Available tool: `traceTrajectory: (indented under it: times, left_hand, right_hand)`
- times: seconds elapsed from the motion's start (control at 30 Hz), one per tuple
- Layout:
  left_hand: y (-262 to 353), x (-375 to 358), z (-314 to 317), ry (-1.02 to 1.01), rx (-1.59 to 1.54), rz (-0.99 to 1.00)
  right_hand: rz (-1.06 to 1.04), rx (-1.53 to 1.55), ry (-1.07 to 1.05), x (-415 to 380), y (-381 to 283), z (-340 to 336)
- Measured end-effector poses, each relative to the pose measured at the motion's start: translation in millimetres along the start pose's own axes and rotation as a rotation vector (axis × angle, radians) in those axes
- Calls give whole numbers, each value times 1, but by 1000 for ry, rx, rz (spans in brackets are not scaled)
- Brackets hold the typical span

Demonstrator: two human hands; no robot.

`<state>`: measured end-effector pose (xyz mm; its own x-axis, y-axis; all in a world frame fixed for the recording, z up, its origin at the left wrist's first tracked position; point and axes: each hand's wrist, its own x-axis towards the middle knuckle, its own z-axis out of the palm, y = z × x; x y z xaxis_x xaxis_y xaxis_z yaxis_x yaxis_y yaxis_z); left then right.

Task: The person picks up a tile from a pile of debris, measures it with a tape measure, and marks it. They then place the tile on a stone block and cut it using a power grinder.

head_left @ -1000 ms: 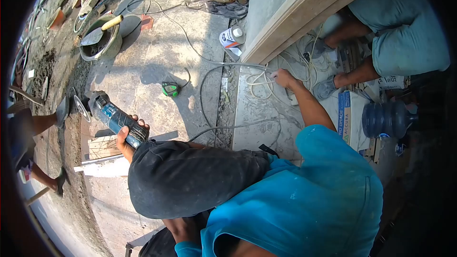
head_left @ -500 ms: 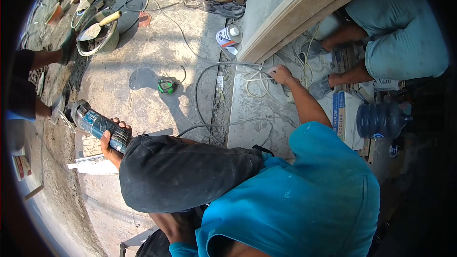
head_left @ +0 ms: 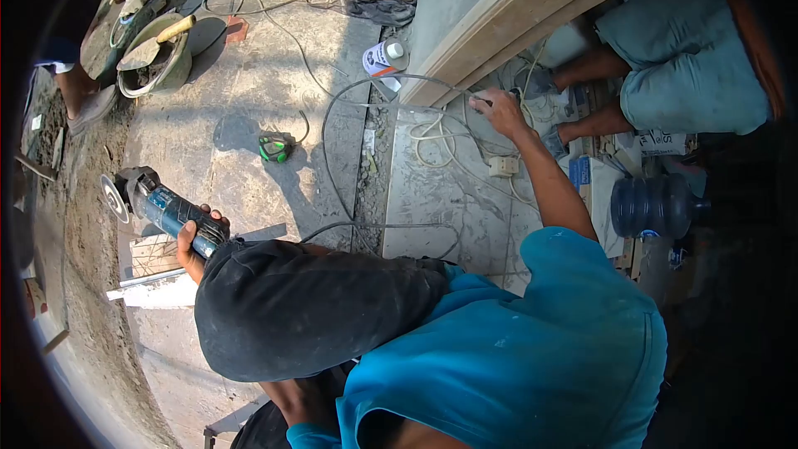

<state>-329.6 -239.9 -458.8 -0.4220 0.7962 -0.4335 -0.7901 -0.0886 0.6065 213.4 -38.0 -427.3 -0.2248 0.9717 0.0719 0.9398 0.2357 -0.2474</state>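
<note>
My left hand, below the bent knee, is wrapped round the body of a blue angle grinder. The grinder's disc points to the left, over the edge of the slab. My right hand is stretched out to the door frame and closed on a black power cord. That cord arches up over the floor to my fingers; its end is partly hidden by them. Just below this hand lies a pale socket block among tangled white cables.
A green and black tape measure lies on the slab. Near the wooden door frame stands a white bottle. A bucket with a trowel is upper left. Other people's legs are at right and upper left; a water jug is right.
My right hand has raised the black cord, which now arches higher. The socket block has come into view below it. The grinder's disc has turned more into view, and the person at left has stepped.
</note>
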Motion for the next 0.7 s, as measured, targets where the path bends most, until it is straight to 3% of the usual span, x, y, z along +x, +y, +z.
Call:
traceTrajectory:
  times: [0.07,0.17,0.23,0.3,0.4,0.53,0.63,0.7]
  left_hand:
    - [-6,6,-1,-21,-10,-13]
    - [-11,10,-2,-58,-40,-15]
    - [-12,10,-2,-44,-21,-52]
    - [-15,13,-3,-53,-25,-63]
    - [-16,12,-5,-60,-14,-79]
    - [-15,8,1,-31,11,-132]
    - [-13,11,-7,-28,10,-181]
    - [-12,10,-8,-53,27,-224]
  right_hand:
    - [279,-6,27,-20,15,-28]
    - [453,-127,126,-79,125,-3]
    - [669,79,111,-120,149,11]
    - [744,405,197,-149,154,30]
    - [775,607,350,-165,166,50]
    - [759,712,372,-163,190,62]
    - [775,509,324,-160,176,60]
    - [618,250,224,-163,202,73]
